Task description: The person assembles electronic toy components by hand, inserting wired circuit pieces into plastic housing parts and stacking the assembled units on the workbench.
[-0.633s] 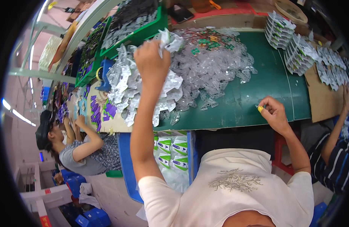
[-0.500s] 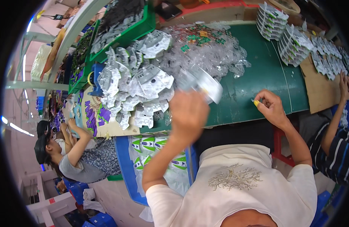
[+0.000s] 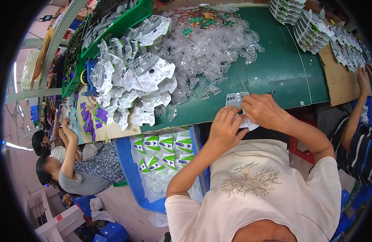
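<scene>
Left hand (image 3: 227,124): grip closed on silvery-white shell (image 3: 236,98), at near edge of green counter (image 3: 279,76). Right hand (image 3: 263,110): just right of left one, fingers against same shell; cannot tell whether its grip closes on anything. Farther left, shell heap (image 3: 151,72); beyond, clear plastic pieces (image 3: 210,52). Blue bin (image 3: 128,171) near left.

Factory assy. workshop, as I see it remotely: long green bench (image 3: 276,72) w/ heaps of clear plastic pcs. (image 3: 206,56) & silvery shells (image 3: 151,72), small PCBs (image 3: 187,32), green parts tray (image 3: 144,14), blue crate (image 3: 128,173) w/ rows of matching green-white pcs. (image 3: 166,142), co-workers (image 3: 83,181) either side, strip light (image 3: 19,146) far L.
</scene>
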Demonstrator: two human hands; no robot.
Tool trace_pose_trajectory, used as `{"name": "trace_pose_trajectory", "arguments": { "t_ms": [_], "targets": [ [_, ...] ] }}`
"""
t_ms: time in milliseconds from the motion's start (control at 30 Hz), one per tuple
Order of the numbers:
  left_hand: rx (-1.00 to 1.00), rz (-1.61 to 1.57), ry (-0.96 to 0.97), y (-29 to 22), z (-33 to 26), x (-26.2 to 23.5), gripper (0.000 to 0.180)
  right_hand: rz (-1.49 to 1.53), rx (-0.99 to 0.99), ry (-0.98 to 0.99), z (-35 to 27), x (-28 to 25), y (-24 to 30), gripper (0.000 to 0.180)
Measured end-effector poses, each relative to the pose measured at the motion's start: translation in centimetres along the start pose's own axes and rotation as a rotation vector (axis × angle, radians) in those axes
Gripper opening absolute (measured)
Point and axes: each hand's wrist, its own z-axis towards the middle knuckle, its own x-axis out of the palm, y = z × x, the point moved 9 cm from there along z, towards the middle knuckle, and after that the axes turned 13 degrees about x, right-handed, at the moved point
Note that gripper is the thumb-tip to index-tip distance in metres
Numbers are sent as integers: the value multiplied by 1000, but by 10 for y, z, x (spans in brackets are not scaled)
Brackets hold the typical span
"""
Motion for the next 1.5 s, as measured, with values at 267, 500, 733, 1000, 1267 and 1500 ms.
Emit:
{"name": "trace_pose_trajectory", "arguments": {
  "t_ms": [267, 500, 733, 1000, 1267, 1500],
  "targets": [
    [-209, 248, -131, 72, 3, -53, 22, 3, 54, 12, -16, -2, 3, 19],
    [-71, 227, -171, 54, -9, -42, 20, -48, 108, -69, -20, -11, -15, 32],
    [-242, 185, -9, 43, -5, -34, 25, -67, 135, -48, -20, -13, -15, 31],
    [68, -27, -45, 19, 28, -10, 30, -21, 54, -75, -18, -15, -17, 29],
    [192, 6, 66, 15, 41, 5, 30, 32, 19, -149, -21, -17, -26, 22],
    [173, 60, 54, 18, 40, 11, 22, 205, 205, -158, -9, -23, -45, 14]
  ]
}}
